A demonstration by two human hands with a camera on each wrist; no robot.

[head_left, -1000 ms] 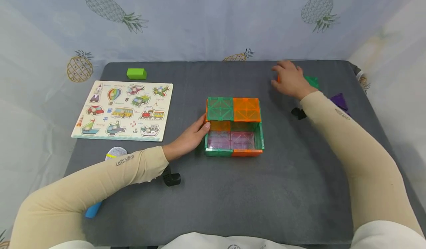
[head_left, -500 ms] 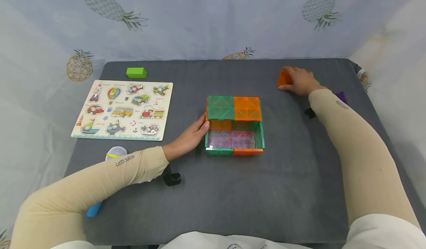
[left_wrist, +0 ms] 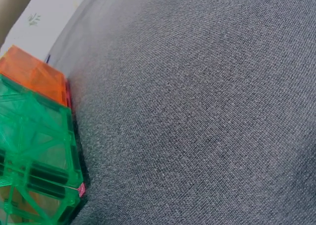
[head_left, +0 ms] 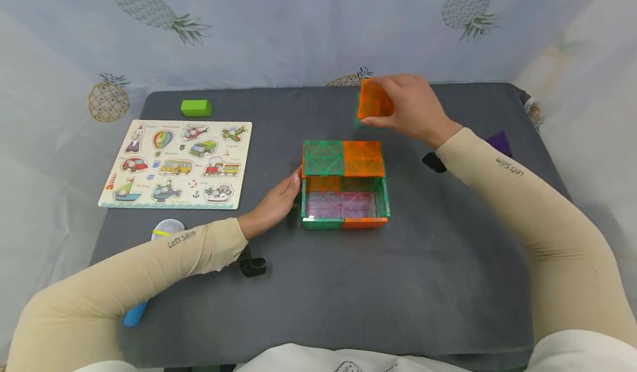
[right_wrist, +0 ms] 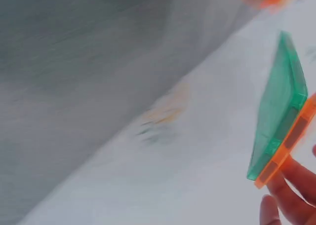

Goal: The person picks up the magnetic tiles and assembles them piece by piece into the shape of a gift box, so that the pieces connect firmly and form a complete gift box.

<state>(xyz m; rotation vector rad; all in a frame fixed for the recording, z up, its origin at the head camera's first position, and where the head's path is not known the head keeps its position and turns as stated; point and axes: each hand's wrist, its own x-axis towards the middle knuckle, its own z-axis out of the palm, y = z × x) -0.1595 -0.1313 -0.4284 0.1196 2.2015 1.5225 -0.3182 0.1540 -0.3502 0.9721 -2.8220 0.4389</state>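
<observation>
My right hand (head_left: 415, 106) grips an orange magnetic tile (head_left: 375, 100) and a green magnetic tile (right_wrist: 279, 106) laid face to face, raised near the back edge of the table. In the right wrist view its fingers (right_wrist: 294, 185) are on the orange side. In front of it stands a box of translucent magnetic tiles (head_left: 323, 224). A green tile and an orange tile cover its back half; the front half is uncovered, showing pinkish-purple tiles at the bottom. My left hand (head_left: 272, 206) rests against the box's left side with fingers extended, partly hidden behind it.
A wooden vehicle puzzle board (head_left: 171, 164) lies on the left of the grey table (head_left: 438, 283), with a green block (head_left: 196, 108) behind it. A microphone (head_left: 168, 227) lies partly under my left forearm. A purple tile (head_left: 499, 142) is at the right, beside my right forearm.
My right hand has taken hold of the orange and green tiles at the back right, lifted them and carried them left. My left hand stays at the box.
</observation>
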